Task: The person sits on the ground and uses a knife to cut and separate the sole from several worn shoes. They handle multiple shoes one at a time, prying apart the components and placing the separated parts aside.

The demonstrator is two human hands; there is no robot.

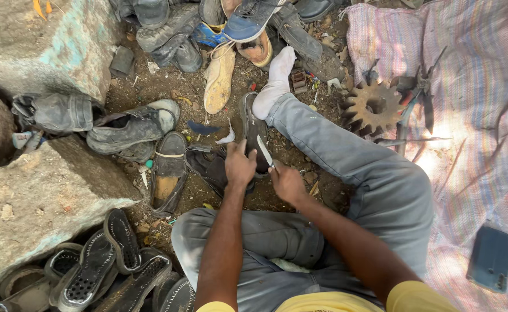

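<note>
The left hand [239,166] grips a dark shoe sole [252,132], steadying it against the ground. The right hand [287,183], fingers closed round a knife [265,152], angles the blade onto it.

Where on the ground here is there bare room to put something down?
The striped cloth is mostly bare between the rusty gear with pliers and the phone. A small dirt patch lies between the grey shoe and the shoe pile. It is crowded around both hands, left hand and right hand, and at the sandals.
</note>
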